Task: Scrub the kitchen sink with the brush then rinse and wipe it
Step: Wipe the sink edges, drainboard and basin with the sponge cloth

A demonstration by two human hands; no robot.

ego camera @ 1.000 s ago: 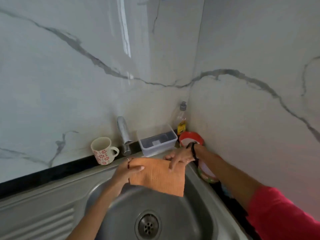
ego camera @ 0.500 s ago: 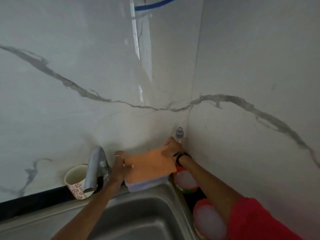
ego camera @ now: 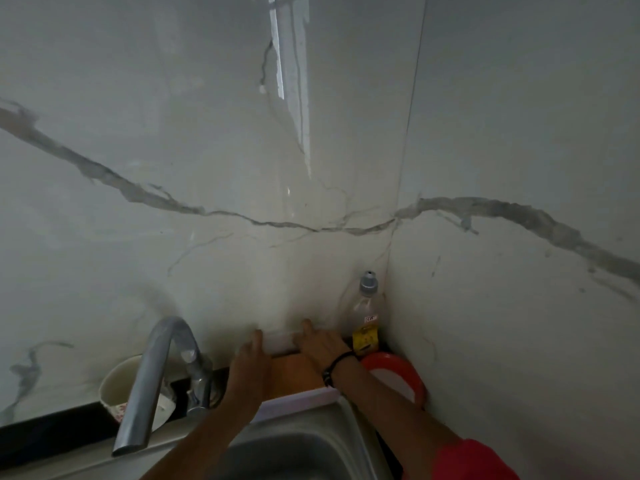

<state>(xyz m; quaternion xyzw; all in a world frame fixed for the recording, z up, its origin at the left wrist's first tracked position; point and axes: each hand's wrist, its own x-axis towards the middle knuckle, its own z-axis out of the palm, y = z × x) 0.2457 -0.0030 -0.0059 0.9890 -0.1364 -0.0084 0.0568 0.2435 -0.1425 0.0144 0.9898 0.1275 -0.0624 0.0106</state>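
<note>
The orange cloth [ego camera: 294,374] lies spread over the clear plastic container [ego camera: 298,399] behind the steel sink [ego camera: 346,424]. My left hand [ego camera: 249,362] rests at the cloth's left side, fingers stretched toward the wall. My right hand [ego camera: 322,344], with a dark band on its wrist, lies flat on the cloth's far right part. Both hands' fingertips reach the container's back rim near the wall. Only the top of the basin shows at the bottom edge. No brush is in view.
A grey curved faucet [ego camera: 152,375] stands left of my hands, with a flowered mug [ego camera: 117,386] behind it. A clear bottle with a yellow label [ego camera: 365,317] fills the wall corner. A red-rimmed bowl [ego camera: 398,375] sits right of the sink. Marble walls close in behind and to the right.
Both hands carried the cloth up from over the basin to the container behind the sink and laid it flat on top. The view has tilted upward toward the wall.
</note>
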